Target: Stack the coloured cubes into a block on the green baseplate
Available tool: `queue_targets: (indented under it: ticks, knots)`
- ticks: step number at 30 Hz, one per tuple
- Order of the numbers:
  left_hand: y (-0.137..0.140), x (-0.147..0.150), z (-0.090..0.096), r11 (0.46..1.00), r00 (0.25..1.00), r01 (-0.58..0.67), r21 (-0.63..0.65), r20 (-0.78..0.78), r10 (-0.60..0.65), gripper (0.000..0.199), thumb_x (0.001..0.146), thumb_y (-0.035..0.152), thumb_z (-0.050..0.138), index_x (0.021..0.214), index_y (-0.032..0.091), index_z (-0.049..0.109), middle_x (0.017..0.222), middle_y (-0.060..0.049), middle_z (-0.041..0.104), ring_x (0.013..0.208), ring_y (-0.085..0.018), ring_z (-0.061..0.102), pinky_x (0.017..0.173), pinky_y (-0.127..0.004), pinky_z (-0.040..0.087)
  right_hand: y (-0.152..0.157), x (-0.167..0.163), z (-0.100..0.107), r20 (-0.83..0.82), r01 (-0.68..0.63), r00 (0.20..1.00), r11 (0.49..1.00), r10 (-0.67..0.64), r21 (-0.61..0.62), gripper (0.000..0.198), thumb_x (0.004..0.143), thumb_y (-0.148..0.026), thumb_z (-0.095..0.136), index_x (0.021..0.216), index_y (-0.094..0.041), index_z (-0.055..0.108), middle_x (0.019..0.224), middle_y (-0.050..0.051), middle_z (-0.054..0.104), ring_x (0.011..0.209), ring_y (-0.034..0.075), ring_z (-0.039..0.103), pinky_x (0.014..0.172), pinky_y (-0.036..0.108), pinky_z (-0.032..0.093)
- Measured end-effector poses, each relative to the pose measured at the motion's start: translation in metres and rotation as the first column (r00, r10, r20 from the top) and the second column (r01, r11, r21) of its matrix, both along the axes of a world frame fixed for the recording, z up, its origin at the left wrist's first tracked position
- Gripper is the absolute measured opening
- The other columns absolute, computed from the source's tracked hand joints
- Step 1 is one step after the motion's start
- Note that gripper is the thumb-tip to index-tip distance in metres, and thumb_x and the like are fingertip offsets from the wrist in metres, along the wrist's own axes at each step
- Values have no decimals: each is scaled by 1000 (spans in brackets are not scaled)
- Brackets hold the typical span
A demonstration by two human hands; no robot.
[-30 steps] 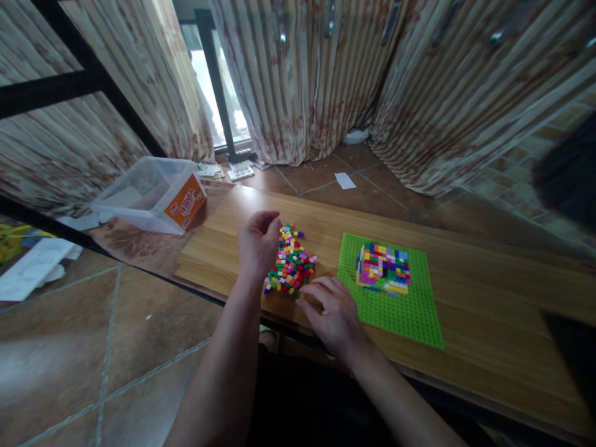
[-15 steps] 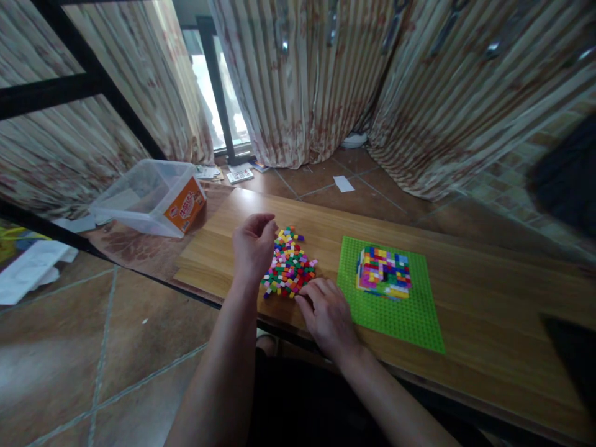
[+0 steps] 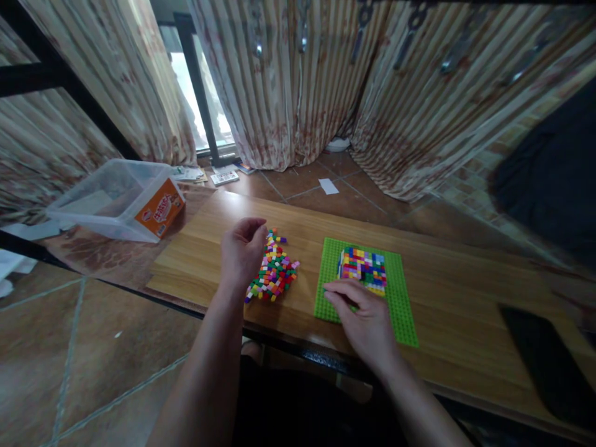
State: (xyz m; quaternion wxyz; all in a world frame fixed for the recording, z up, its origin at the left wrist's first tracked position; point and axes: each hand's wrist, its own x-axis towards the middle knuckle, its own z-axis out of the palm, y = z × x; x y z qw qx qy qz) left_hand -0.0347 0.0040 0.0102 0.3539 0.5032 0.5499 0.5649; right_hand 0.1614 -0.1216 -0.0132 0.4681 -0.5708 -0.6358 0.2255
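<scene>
A heap of small multicoloured toy bricks (image 3: 275, 273) lies loose on the wooden tabletop. Over its left edge is my left hand (image 3: 239, 254), thumb and fingertips pinched together; whatever is between them is too small to make out. My right hand (image 3: 365, 313) hovers above the front left part of a green studded baseplate (image 3: 406, 310), its thumb and index finger also closed in a pinch. What those fingertips hold is unclear. Behind that hand, a low block of joined multicoloured bricks (image 3: 371, 266) stands on the baseplate, its front left portion hidden by the fingers.
A clear plastic bin (image 3: 112, 214) with an orange label stands left of the wooden table (image 3: 190, 267). At the table's right end lies a dark flat object (image 3: 544, 354). Striped curtains (image 3: 288, 93) hang behind, and a white paper (image 3: 328, 186) is on the tiled floor.
My right hand has moved right, from the near edge of the brick heap to over the baseplate. My left hand stays pinched beside the heap. The whole view has shifted a little rightward.
</scene>
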Motion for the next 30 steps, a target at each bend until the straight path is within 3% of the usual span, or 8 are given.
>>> queue_targets:
  ticks: [4, 8, 14, 30]
  knots:
    - [-2, 5, 3, 1000, 1000, 9, -16, -11, -9, 19, 72, 23, 69, 88, 13, 75, 70, -2, 71, 59, -12, 61, 56, -22, 46, 0, 37, 5, 70, 134, 988, 991, -136, 27, 15, 92, -30, 61, 94, -27, 75, 99, 3, 75, 94, 21, 70, 86, 37, 54]
    - [-2, 7, 2, 1000, 999, 18, -10, -42, -19, 18, 72, 22, 68, 88, 14, 75, 71, -2, 72, 61, -13, 62, 59, -23, 47, 2, 57, 4, 177, 159, 970, 986, -166, 50, 16, 92, -30, 60, 93, -26, 75, 98, 4, 75, 92, 22, 69, 84, 38, 53]
    - [-1, 8, -1, 1000, 997, 25, 1, -79, -25, 20, 73, 24, 68, 88, 14, 75, 77, -4, 73, 69, -15, 67, 69, -26, 52, 6, 55, -2, 243, 127, 960, 990, -137, 53, 14, 91, -30, 61, 89, -25, 74, 95, 4, 74, 89, 22, 67, 83, 40, 51]
    - [0, 6, -3, 999, 999, 33, 12, -33, -32, 19, 72, 25, 69, 87, 14, 75, 76, -3, 73, 69, -15, 65, 66, -25, 50, 6, 57, -5, 270, 256, 928, 966, -257, 37, 14, 86, -34, 65, 91, -24, 73, 82, 2, 74, 73, 20, 64, 73, 35, 49]
